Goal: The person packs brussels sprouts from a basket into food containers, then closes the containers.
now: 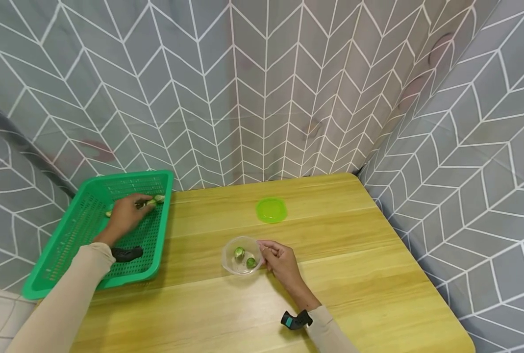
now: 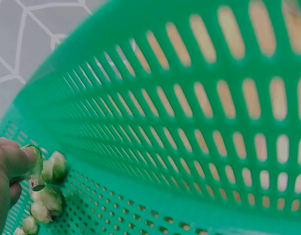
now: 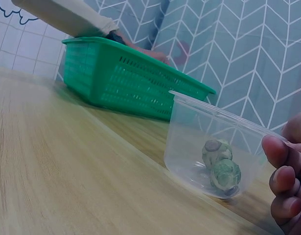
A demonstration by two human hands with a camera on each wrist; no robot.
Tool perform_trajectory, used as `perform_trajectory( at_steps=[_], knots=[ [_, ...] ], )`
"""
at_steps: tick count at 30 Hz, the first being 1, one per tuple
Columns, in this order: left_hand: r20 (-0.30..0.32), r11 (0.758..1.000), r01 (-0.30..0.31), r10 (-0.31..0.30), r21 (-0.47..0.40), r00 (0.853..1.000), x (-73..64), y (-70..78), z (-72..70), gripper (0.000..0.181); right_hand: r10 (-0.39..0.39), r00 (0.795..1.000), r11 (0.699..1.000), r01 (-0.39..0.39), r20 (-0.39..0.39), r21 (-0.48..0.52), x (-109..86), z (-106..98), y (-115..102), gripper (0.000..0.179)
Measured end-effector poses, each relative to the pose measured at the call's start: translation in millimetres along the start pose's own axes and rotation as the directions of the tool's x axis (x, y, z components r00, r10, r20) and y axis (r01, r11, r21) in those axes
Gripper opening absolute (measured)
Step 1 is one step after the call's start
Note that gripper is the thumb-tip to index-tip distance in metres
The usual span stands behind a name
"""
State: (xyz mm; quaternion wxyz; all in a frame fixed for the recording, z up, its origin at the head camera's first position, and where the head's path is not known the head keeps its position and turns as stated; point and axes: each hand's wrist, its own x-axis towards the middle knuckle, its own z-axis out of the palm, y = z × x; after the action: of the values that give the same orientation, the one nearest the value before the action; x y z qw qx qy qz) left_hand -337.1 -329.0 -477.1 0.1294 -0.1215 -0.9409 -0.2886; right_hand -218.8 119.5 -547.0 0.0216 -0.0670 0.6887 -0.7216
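Inside the green plastic basket [image 1: 168, 206], my left hand [image 1: 127, 214] pinches a Brussels sprout [image 2: 37, 169] between thumb and fingers. More Brussels sprouts [image 2: 47, 203] lie on the basket floor below and beside it, partly hidden by the hand in the head view. My right hand [image 1: 284, 264] pinches the rim of a clear round plastic container [image 3: 187, 142] at its right side. Two Brussels sprouts, one [image 1: 239, 253] farther back and one [image 1: 251, 263] nearer, lie in the container. The container stands on the wooden table [image 1: 354, 294].
A bright green lid [image 1: 271, 210] lies flat on the table behind the container. Grey curtain [image 1: 262, 98] with a white zigzag pattern hangs along the back and right. The basket stands at the table's left end. Each wrist wears a black strap [image 1: 298, 320].
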Motion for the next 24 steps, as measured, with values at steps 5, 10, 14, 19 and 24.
perform_trajectory(
  at_steps=[5,10,14,19,24],
  knots=[
    [-0.035,0.993,0.091,-0.094,-0.078,0.995,-4.2,10.9,-8.5,0.041,-0.012,1.000,1.000,0.012,-0.004,-0.005,-0.4,0.6,2.4,0.026],
    [-0.080,0.978,0.142,-0.156,-0.153,0.985,-4.2,28.7,-16.0,0.045,-0.013,1.000,1.000,0.013,-0.012,-0.006,0.2,0.5,3.1,0.026],
    [-0.096,0.960,0.160,-0.186,-0.229,0.978,-4.1,52.0,-20.6,0.046,-0.009,1.000,1.000,0.009,-0.019,0.008,0.2,0.0,2.0,0.024],
    [-0.115,0.946,0.087,-0.128,-0.312,0.985,-7.2,85.9,-20.9,0.042,-0.010,1.000,1.000,0.010,-0.016,0.016,0.2,-0.2,1.8,0.024],
    [-0.092,0.928,0.001,-0.038,-0.372,0.995,-13.2,126.0,-16.7,0.036,-0.009,1.000,1.000,0.009,-0.016,0.009,0.5,0.6,2.0,0.024]
  ],
)
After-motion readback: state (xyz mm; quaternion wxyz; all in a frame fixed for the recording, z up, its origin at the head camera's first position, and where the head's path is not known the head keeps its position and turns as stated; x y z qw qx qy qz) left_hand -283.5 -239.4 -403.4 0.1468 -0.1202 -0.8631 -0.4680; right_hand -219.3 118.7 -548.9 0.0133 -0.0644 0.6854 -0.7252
